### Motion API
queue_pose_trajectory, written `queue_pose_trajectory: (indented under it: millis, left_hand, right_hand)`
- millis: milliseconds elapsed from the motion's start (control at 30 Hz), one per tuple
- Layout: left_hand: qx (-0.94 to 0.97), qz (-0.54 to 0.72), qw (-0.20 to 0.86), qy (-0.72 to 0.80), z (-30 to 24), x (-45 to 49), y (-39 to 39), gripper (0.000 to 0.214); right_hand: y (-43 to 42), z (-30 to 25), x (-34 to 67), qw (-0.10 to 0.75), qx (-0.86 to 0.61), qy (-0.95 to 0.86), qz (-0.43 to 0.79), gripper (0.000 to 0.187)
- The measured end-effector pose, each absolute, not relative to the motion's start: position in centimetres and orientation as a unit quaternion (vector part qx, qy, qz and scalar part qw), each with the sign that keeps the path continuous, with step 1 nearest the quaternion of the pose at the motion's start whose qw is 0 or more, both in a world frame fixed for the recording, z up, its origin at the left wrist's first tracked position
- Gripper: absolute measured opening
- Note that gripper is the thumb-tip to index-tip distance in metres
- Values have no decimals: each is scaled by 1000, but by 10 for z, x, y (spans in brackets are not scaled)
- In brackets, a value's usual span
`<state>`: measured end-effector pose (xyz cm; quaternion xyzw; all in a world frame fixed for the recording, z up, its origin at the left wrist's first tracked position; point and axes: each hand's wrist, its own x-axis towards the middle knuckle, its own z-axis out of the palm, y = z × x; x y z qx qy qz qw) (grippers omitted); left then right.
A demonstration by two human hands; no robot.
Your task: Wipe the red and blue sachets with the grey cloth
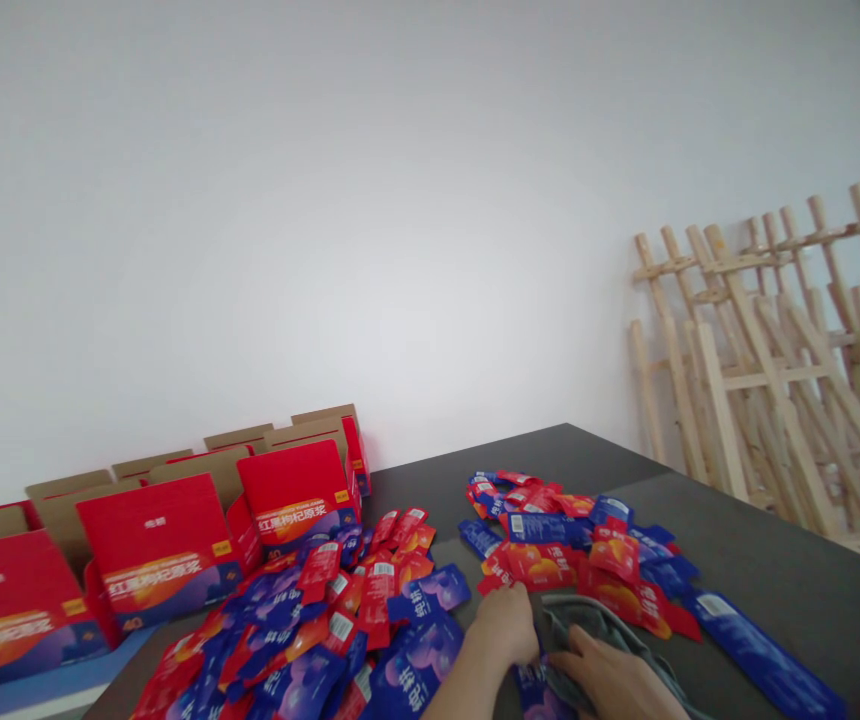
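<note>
My left hand (506, 628) is closed at the near side of the right-hand pile, against the red sachets (542, 566). What its curled fingers hold, if anything, is hidden. Just right of it, my right hand (614, 676) grips a grey cloth item (611, 622), perhaps a bag, with its rim bunched up. Between my wrists a blue sachet (539, 692) lies partly covered. A large loose pile of red and blue sachets (377, 600) spreads to the left of my left arm.
Several open red cartons (164, 545) stand in rows at the left with flaps raised. A long blue sachet (764, 650) lies at the right on the dark tabletop (550, 455). Wooden easel-like frames (760, 380) lean against the white wall beyond the table's right edge.
</note>
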<state>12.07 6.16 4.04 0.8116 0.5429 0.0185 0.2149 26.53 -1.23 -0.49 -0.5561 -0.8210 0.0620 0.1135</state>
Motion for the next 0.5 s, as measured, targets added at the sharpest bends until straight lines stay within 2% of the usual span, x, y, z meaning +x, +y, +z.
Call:
queue_pose_trajectory:
  millis: [67,167,300,400,500]
  left_hand:
    - [803,-1,239,545,41,123,67,32]
    - [779,27,259,570,36,110,66,12]
    - [709,127,321,614,16,79,51,24]
    - [631,143,452,614,-5,65,41,38]
    - [575,171,576,554,-24,61,36,34]
  right_hand:
    - [-13,-9,270,161,-554,-813,79,53]
    - [-10,-16,281,206,-572,-786,112,36]
    - [-5,-8,296,247,-602,-753,99,19]
    - [-8,5,291,264,-601,-750,76,19]
    - [-12,5,265,238,-578,-779,46,24]
